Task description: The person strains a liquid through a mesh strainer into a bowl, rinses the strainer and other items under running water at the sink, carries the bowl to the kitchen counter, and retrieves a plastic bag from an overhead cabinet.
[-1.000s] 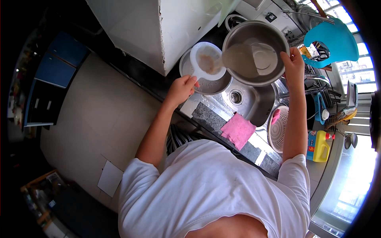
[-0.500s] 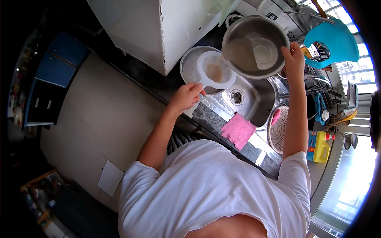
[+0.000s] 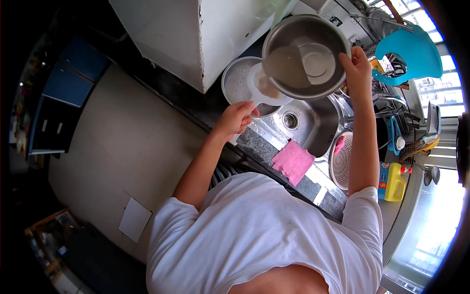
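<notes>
My left hand [image 3: 236, 120] is closed round the handle of a white strainer [image 3: 255, 89], which has something pale brown in its mesh. The strainer is over a wide metal basin [image 3: 235, 81] that has small bubbles or specks in it. In my right hand [image 3: 359, 73], gripped at the rim, is a stainless steel bowl [image 3: 338, 61] tilted toward the strainer. Cloudy liquid lies in the bowl's lower left side. Part of the strainer is hidden under the bowl's edge, so I cannot tell whether liquid is flowing out.
A steel sink [image 3: 320, 125] with a drain lies just below the bowl. Close by are a pink cloth [image 3: 293, 161] on the counter edge and a perforated colander [image 3: 341, 164]. A faucet [image 3: 391, 100], a blue plastic item [image 3: 413, 51] and a yellow bottle [image 3: 395, 183] stand at the right.
The steel bowl has moved left and slightly up, covering more of the strainer. Its liquid has shifted further toward the left rim. My left hand has moved slightly right with the strainer.
</notes>
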Demonstrator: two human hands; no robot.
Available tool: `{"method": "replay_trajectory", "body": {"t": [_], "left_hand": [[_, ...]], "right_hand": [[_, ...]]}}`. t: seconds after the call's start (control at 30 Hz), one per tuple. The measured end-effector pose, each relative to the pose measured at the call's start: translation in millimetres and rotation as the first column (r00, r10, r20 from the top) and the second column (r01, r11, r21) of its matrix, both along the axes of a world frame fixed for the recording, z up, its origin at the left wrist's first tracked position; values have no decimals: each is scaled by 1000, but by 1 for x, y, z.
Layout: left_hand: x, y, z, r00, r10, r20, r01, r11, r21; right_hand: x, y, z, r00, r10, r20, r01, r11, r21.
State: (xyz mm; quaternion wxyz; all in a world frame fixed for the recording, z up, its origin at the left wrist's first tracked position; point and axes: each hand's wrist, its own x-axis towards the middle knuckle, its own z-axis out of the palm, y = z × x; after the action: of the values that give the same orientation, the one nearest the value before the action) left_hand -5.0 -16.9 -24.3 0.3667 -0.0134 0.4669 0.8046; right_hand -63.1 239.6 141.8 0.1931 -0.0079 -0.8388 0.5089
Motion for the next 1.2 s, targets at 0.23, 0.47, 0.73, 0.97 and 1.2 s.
{"method": "replay_trajectory", "body": {"t": [0.23, 0.47, 0.73, 0.97, 1.2], "left_hand": [[-10, -4, -1, 999, 32, -24, -32, 999, -7], [-19, -14, -1, 993, 73, -94, -82, 991, -104], [-19, -25, 10, 974, 59, -218, -108, 969, -220], [-11, -31, 26, 981, 5, -196, -71, 942, -328], [-4, -31, 21, 992, -63, -112, 35, 972, -232]], "right_hand": [[9, -6, 3, 1000, -4, 23, 2, 998, 60], [18, 1, 3, 998, -38, 52, 33, 996, 88], [19, 12, 2, 997, -59, 49, 56, 996, 69], [13, 19, 4, 997, -65, 42, 60, 993, 99], [4, 16, 5, 997, -66, -50, 73, 987, 144]]}}
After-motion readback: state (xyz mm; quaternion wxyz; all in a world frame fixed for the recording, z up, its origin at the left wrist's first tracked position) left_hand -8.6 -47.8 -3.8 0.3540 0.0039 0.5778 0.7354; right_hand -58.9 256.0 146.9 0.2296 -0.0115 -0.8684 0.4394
